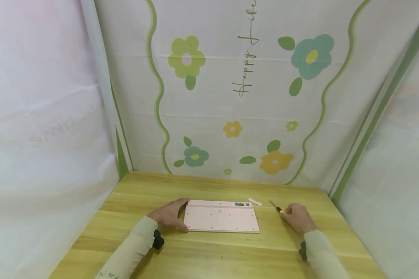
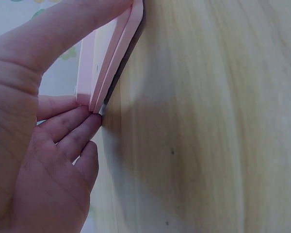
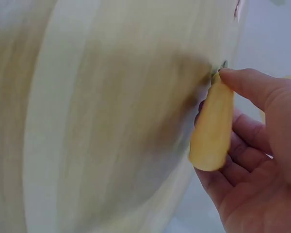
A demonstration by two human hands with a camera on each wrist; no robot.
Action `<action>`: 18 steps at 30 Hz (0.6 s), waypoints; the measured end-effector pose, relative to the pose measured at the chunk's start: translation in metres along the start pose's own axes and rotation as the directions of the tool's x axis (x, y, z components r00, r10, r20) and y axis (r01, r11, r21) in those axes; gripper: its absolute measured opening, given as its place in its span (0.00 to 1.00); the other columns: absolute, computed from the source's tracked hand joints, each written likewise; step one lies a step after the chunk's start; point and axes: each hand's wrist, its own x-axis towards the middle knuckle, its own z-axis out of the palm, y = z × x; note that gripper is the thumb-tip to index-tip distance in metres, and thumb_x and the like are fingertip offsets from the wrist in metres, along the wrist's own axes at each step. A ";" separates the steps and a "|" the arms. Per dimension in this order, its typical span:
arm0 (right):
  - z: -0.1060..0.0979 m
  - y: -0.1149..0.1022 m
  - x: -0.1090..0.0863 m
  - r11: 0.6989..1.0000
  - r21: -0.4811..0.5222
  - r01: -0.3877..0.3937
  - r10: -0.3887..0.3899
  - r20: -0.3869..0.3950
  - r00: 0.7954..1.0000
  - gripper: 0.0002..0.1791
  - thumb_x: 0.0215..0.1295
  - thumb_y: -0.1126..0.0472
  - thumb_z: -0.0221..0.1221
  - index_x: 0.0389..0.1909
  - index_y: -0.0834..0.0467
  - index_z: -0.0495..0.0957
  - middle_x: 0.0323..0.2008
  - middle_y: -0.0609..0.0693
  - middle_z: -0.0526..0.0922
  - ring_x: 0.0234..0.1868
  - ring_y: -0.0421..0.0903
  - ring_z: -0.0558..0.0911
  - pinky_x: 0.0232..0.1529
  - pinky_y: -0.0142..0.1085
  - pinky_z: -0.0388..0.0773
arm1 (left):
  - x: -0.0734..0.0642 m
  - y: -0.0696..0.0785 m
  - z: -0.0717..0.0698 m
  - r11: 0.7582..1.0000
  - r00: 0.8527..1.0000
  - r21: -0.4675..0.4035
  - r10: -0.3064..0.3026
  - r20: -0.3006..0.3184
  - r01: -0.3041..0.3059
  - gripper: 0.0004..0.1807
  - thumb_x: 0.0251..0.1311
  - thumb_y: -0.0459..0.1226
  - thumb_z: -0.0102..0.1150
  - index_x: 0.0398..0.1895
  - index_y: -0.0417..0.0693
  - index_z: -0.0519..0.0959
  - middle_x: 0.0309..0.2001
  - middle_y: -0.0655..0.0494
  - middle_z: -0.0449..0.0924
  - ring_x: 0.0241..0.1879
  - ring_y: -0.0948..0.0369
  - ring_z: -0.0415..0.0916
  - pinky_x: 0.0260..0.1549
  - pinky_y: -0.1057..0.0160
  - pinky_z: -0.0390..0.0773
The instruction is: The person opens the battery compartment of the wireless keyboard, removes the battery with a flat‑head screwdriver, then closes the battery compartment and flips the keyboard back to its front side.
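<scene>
A pale pink keyboard [image 1: 220,219] lies face down on the table, its underside dotted with several small screws and a green label near the far right corner. My left hand [image 1: 169,215] grips its left end, thumb at the near corner and fingers at the far one. In the left wrist view, the pink edge [image 2: 119,53] sits between the thumb and fingertips. To the right of the keyboard, my right hand [image 1: 298,217] holds a screwdriver [image 1: 278,209] by its yellow handle [image 3: 213,126]. The metal shaft points away and to the left, apart from the keyboard.
A small pale strip [image 1: 255,202], resembling a battery cover, lies beyond the keyboard's far right corner. The wooden table [image 1: 209,257] runs back to a flower-printed cloth [image 1: 213,97]. Cloth walls hang at the left [image 1: 49,116] and right [image 1: 401,162].
</scene>
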 end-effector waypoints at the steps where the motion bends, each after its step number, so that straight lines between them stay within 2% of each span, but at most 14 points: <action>1: 0.000 0.000 0.000 1.000 -0.003 -0.006 0.006 -0.002 1.000 0.12 0.69 0.58 0.68 0.33 0.64 0.84 0.34 0.54 0.88 0.35 0.48 0.83 0.43 0.51 0.85 | 0.000 0.000 0.000 1.000 1.000 0.002 0.000 0.000 0.000 0.68 0.44 0.52 0.87 0.83 0.36 0.55 0.82 0.37 0.59 0.81 0.39 0.57 0.79 0.37 0.61; 4: 0.003 0.000 0.000 0.999 0.016 -0.030 0.030 0.000 1.000 0.12 0.68 0.58 0.68 0.31 0.63 0.84 0.32 0.54 0.87 0.30 0.47 0.82 0.34 0.44 0.84 | 0.000 0.001 -0.001 1.000 1.000 0.010 -0.002 0.001 0.002 0.68 0.44 0.52 0.87 0.83 0.37 0.55 0.82 0.37 0.59 0.81 0.39 0.57 0.79 0.37 0.61; 9: 0.008 0.001 0.000 0.996 0.056 -0.071 0.071 0.001 0.997 0.15 0.67 0.56 0.68 0.25 0.60 0.80 0.23 0.49 0.80 0.21 0.43 0.75 0.22 0.34 0.72 | 0.000 0.003 -0.002 1.000 1.000 0.011 -0.008 0.001 0.008 0.68 0.44 0.52 0.87 0.83 0.37 0.55 0.81 0.37 0.59 0.81 0.38 0.57 0.79 0.36 0.61; 13: 0.008 0.001 0.000 0.997 0.051 -0.066 0.066 0.005 0.998 0.16 0.67 0.55 0.68 0.24 0.60 0.80 0.22 0.48 0.79 0.21 0.43 0.74 0.22 0.33 0.71 | 0.000 0.002 -0.001 1.000 1.000 0.009 -0.014 0.002 0.014 0.68 0.44 0.52 0.87 0.83 0.37 0.55 0.82 0.37 0.58 0.81 0.39 0.57 0.79 0.37 0.61; 15: 0.005 -0.001 0.000 0.998 0.042 -0.054 0.054 0.018 0.998 0.15 0.67 0.55 0.68 0.28 0.62 0.82 0.26 0.51 0.83 0.24 0.45 0.76 0.24 0.35 0.75 | 0.000 0.002 -0.001 1.000 1.000 0.009 -0.014 0.005 0.014 0.68 0.44 0.52 0.87 0.83 0.38 0.55 0.82 0.37 0.58 0.81 0.39 0.56 0.79 0.37 0.61; 18: -0.001 -0.005 0.000 1.000 0.008 0.000 -0.001 0.025 1.000 0.14 0.67 0.57 0.69 0.36 0.67 0.84 0.34 0.58 0.88 0.32 0.50 0.84 0.34 0.43 0.85 | -0.001 0.001 -0.001 1.000 1.000 0.005 -0.011 0.007 0.011 0.68 0.44 0.52 0.87 0.83 0.38 0.55 0.82 0.37 0.57 0.81 0.38 0.56 0.79 0.37 0.61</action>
